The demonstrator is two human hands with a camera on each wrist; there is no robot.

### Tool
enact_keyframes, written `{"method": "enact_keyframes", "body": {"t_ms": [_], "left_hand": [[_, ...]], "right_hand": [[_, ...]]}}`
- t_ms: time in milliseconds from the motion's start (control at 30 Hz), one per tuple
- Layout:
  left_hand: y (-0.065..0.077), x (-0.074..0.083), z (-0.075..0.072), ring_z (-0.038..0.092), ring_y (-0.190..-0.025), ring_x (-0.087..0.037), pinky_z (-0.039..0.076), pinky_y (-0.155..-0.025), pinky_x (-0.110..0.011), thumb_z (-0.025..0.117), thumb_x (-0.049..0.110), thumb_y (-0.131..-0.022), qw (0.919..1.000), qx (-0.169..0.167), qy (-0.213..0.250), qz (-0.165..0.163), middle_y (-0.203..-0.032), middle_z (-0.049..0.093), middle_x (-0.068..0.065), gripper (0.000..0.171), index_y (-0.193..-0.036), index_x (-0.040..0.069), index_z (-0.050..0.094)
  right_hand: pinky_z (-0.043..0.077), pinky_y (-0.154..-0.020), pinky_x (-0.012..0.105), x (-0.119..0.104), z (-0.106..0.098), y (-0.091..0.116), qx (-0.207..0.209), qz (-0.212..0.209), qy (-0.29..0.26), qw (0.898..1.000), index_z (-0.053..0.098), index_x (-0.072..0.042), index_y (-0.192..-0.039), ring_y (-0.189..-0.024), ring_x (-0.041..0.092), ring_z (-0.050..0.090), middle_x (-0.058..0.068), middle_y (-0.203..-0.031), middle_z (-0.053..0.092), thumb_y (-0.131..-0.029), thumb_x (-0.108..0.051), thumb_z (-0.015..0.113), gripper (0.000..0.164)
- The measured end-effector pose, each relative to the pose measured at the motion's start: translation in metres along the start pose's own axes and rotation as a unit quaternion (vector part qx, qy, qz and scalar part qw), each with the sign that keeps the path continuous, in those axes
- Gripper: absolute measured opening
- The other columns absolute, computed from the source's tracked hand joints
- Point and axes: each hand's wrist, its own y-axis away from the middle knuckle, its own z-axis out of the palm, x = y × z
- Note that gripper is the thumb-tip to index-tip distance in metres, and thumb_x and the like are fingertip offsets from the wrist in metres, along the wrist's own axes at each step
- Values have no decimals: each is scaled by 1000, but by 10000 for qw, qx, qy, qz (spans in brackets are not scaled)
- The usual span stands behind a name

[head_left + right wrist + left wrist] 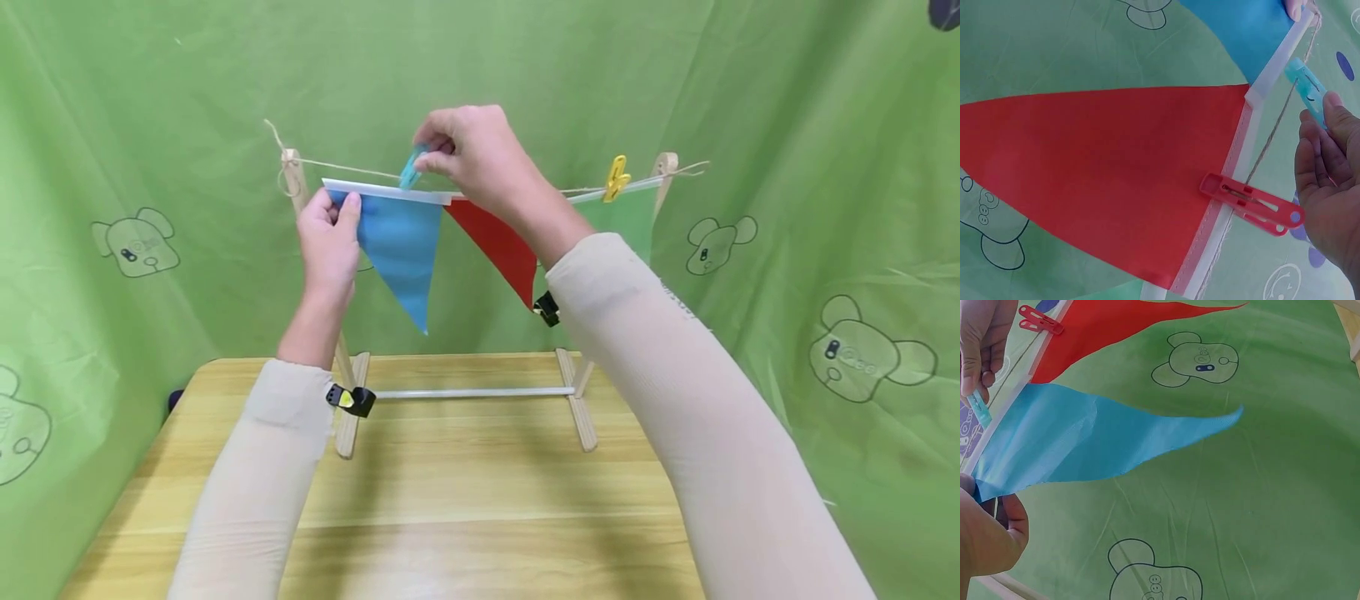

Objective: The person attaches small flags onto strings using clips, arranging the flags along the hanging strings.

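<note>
My left hand (330, 242) pinches the white top band of the blue pennant (405, 242) at its left corner, thumb in front. Between the thumb and fingers of my right hand (480, 158) is a light blue clothespin (412, 169), tilted, its tip at the string (1280, 117) beside the pennant's band. Whether it bites on the band I cannot tell. The red pennant (1116, 181) adjoins the blue one, with a red clothespin (1252, 203) clipped on its band. A yellow clothespin (617, 178) clips the green pennant (630, 221) at the right, partly hidden by my forearm.
The string is tied between two wooden posts (295, 179) that stand on feet on the wooden table (480, 500). A white rod (472, 393) joins the feet low down. Green cloth (187, 83) with cartoon heads hangs behind and at both sides.
</note>
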Motion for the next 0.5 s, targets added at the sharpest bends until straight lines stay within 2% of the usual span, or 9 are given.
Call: {"method": "enact_keyframes", "body": {"t_ms": [267,500], "left_hand": [[0,1,3,54,-80,-12,49,-73,-27,60,10,-104,10000,-21,-12,85,-82,59,-2,12,-106,1,68],[-2,0,9,56,-77,-11,50,-71,-25,61,7,-103,9999,45,92,68,-80,59,-2,10,-104,0,68]], "right_hand": [[56,-88,20,-3,5,-2,-2,-326,120,9994,75,-4,-111,-91,11,67,6,-105,76,-95,-24,73,26],[57,-89,22,-5,7,-5,0,-410,309,9987,76,-3,-112,-94,13,68,8,-108,77,-95,-24,72,27]]}}
